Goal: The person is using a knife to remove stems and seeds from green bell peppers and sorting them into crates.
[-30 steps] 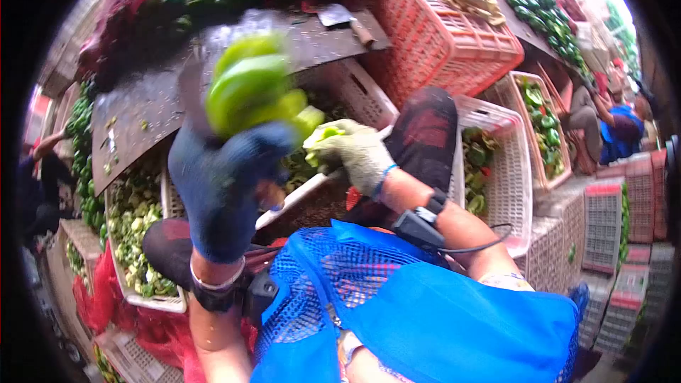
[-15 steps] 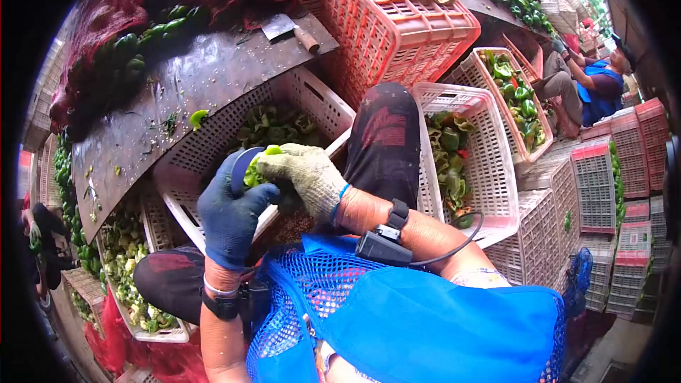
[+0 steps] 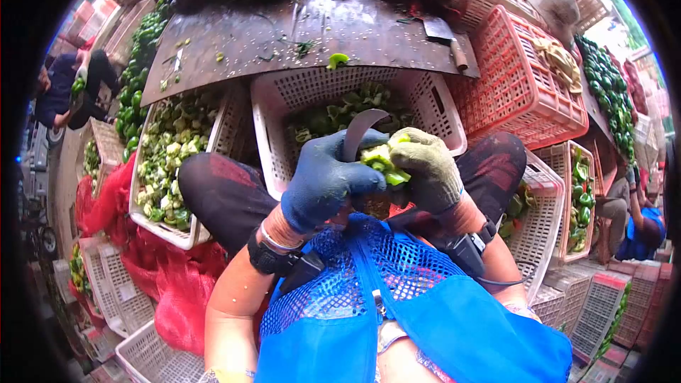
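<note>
- Trimming a bit of green pepper (image 3: 377,158) looks like the step you are on, close in front of your blue vest (image 3: 454,326).
- Your left hand (image 3: 330,177), in a blue glove, is curled round a curved knife (image 3: 360,131). The handle is hidden in your fist, and the blade sticks up past your fingers.
- Your right hand (image 3: 429,167), in a pale glove, pinches the green pepper. It sits between your two hands, and your left thumb is right by it; I can't tell if they touch.
- A good cut seems to call for a tight pinch with the right hand, with those fingertips kept away from the blade.
- Just past your hands, the white crate (image 3: 305,85) has green scraps (image 3: 347,106) in it.
- Over on your left, another crate (image 3: 167,235) holds lots of pale pepper bits (image 3: 170,170).
- Farther out, a green slice (image 3: 338,60) lies near the front edge of the brown table (image 3: 248,28), and a big flat knife (image 3: 438,28) lies at its right end.
- Next to that is a red crate (image 3: 511,78) with a cloth (image 3: 557,60) on top.
- Far off to the right, a person (image 3: 642,234) wears blue.
</note>
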{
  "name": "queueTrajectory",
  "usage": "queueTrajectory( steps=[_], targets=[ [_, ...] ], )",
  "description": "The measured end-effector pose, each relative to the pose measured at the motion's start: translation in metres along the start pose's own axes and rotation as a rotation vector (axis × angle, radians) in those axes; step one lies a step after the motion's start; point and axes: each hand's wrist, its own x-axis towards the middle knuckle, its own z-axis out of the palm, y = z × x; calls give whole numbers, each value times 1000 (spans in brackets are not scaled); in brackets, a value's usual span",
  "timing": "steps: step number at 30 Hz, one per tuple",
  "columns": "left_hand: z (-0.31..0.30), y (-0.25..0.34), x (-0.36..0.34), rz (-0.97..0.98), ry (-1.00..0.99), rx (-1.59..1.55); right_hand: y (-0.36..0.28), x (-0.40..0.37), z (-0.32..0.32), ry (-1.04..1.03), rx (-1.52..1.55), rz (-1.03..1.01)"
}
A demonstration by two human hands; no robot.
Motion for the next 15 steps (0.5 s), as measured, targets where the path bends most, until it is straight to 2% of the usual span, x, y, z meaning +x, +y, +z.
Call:
queueTrajectory(
  steps=[1, 4, 5, 6, 7, 9, 11, 12, 13, 14, 15],
  targets=[
    [-1, 3, -4, -45, -9, -83, 4, 0, 4, -5, 157, 28],
    [-7, -2, -6, 59, 85, -147, 4, 2, 22, 141, 332, 4],
    [-10, -1, -6, 94, 123, -171, -4, -3, 2, -12, 203, 19],
    [-20, 5, -11, 116, 165, -204, -14, -8, -11, 20, 155, -39],
    [-34, 22, -21, 118, 231, -120, -26, -12, -18, 49, 108, -92],
    [-72, 37, -37, 340, 428, 75, -42, -19, -37, 181, 21, -228],
    [-118, 48, -57, 476, 693, 197, -51, -23, -60, 231, -15, -315],
    [-153, 50, -68, 444, 782, 264, -53, -21, -78, 215, 7, -299],
    [-185, 51, -72, 411, 873, 359, -49, -11, -81, 272, -336, -341],
    [-248, 32, -71, 683, 853, 930, -45, 0, -84, 321, -683, -376],
    [-258, 40, -88, 394, 936, 1055, -43, 8, -85, 362, -1032, -412]
  ],
)
